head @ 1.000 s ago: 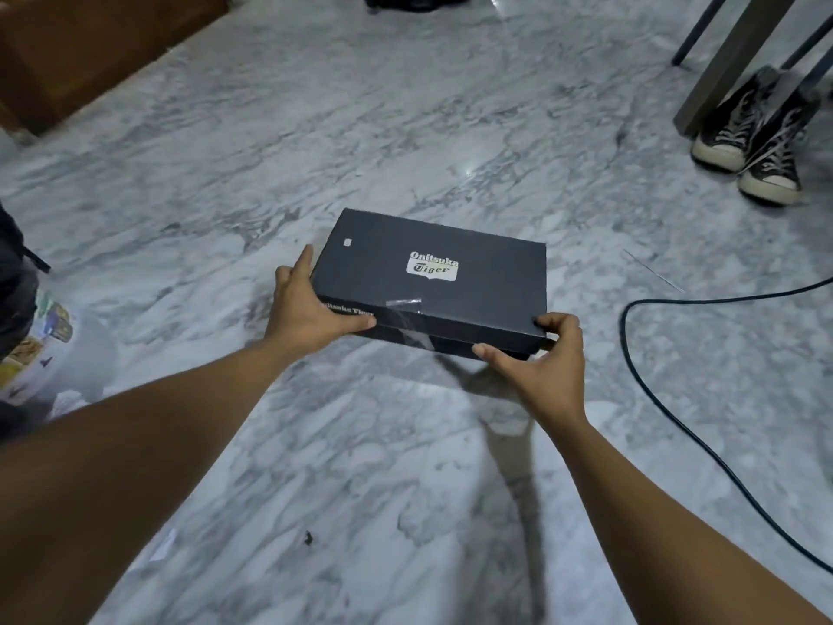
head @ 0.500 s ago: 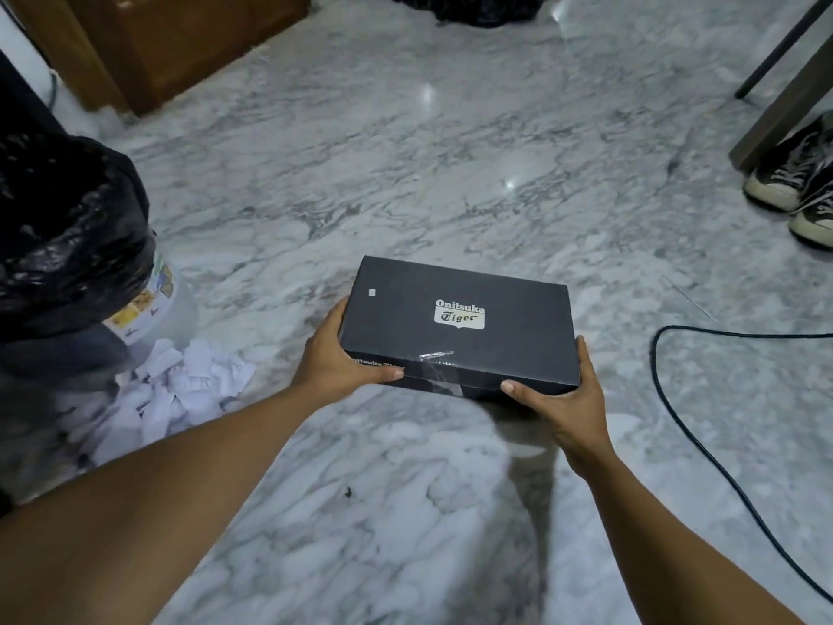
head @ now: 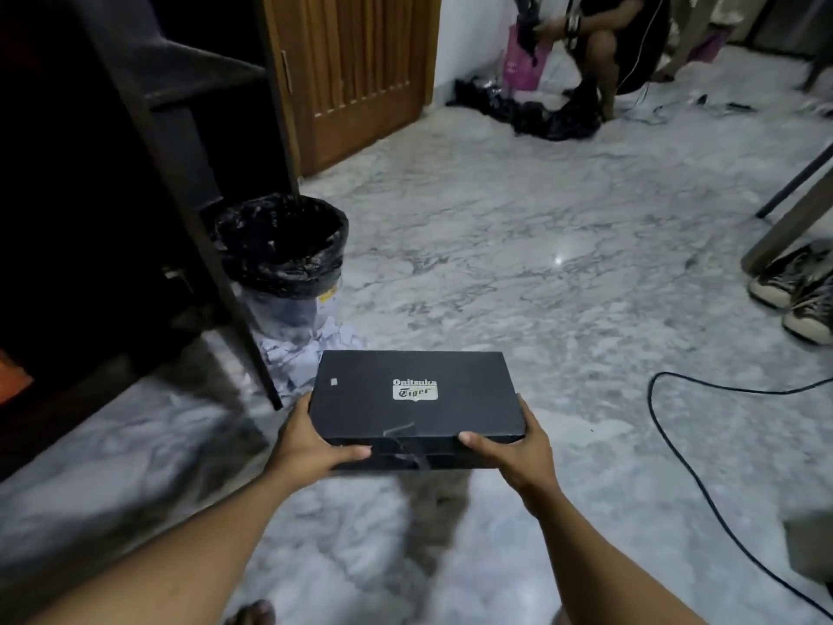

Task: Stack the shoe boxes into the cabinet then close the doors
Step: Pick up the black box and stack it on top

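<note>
A black shoe box (head: 417, 396) with a white logo label on its lid is held level above the marble floor. My left hand (head: 311, 442) grips its near left corner, thumb on the front face. My right hand (head: 511, 453) grips the near right corner. The dark cabinet (head: 90, 196) stands to the left with its door (head: 189, 173) swung open; its inside is dark and shelves show faintly. Something orange (head: 13, 376) shows low at the cabinet's left edge.
A bin lined with a black bag (head: 281, 245) stands beside the cabinet door, white paper scraps (head: 297, 354) at its foot. A black cable (head: 703, 480) curves across the floor on the right. Sneakers (head: 798, 295) lie by a table leg. A seated person (head: 599, 42) is far back.
The view has swung up and left, bringing the open cabinet and the whole bin into sight. The box has been lifted and carried toward the cabinet, still in both hands.
</note>
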